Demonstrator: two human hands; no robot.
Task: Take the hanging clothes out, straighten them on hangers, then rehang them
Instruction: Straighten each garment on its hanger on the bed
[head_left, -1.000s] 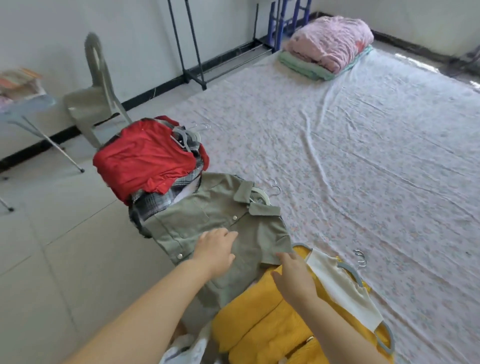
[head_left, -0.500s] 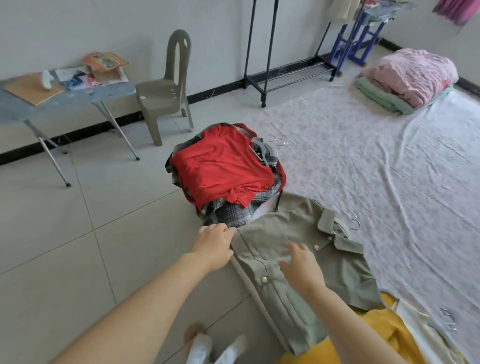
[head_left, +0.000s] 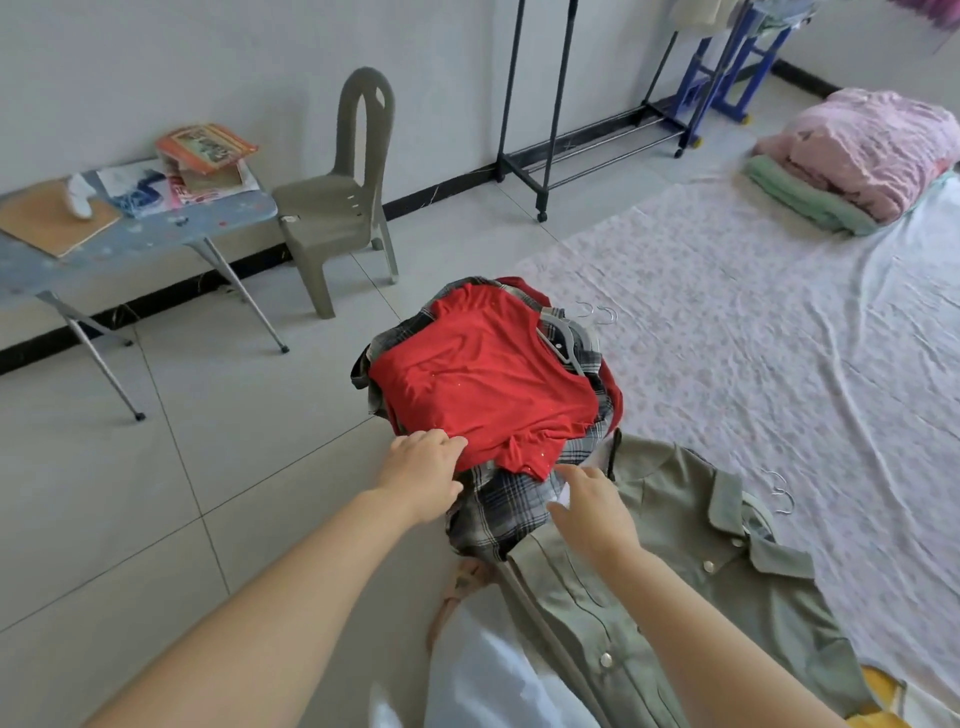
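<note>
Left hand (head_left: 423, 467) had its fingers curled onto the near hem of the red shirt (head_left: 483, 384), which topped a heap with a plaid shirt (head_left: 498, 512) right under it; right hand (head_left: 592, 506) was loose, fingers fairly straight, holding nothing, just below that hem; green shirt (head_left: 675, 571) lay just beside the red shirt, near right. My worry: the hangers (head_left: 563, 338) at the red shirt's far right corner looked bunched; tug the red one alone and the hooks could snag, dragging the heap along and creasing everything; rack (head_left: 550, 104) stood well beyond the red shirt.
</note>
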